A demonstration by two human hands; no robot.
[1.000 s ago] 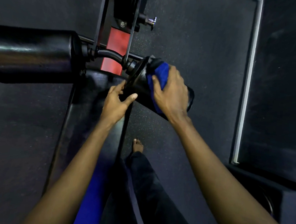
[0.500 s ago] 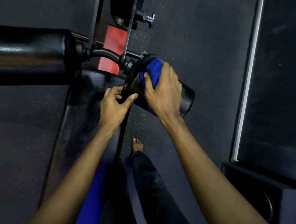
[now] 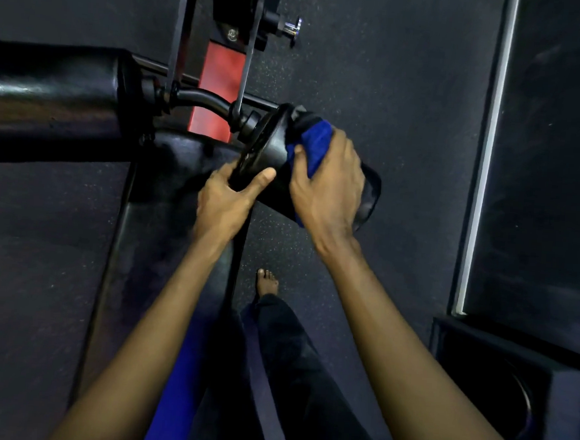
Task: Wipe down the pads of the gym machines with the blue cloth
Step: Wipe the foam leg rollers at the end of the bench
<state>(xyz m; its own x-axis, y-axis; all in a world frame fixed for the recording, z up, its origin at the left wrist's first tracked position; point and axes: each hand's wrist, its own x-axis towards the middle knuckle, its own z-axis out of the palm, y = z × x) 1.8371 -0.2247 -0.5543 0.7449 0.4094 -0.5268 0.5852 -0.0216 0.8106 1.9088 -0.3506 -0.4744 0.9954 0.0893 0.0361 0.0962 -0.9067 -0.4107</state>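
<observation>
Right hand [image 3: 332, 188] clutches blue cloth [image 3: 316, 142] beneath its fingers on roller pad [image 3: 275, 151] — left hand [image 3: 224, 199] grips pad's end.

Glossy black vinyl covers the long roller pad [image 3: 50, 100] at 9 o'clock and the short roller pad [image 3: 275, 151], under soft blue cloth [image 3: 313, 145]. Chrome knob [image 3: 292, 27] at 12 o'clock; matt speckled floor [image 3: 378, 71].

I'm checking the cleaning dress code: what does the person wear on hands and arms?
Nothing visible. The left hand and right hand are bare, no gloves; the left forearm and right forearm are uncovered to the picture's edge. No watch, bracelet or ring shows.
</observation>
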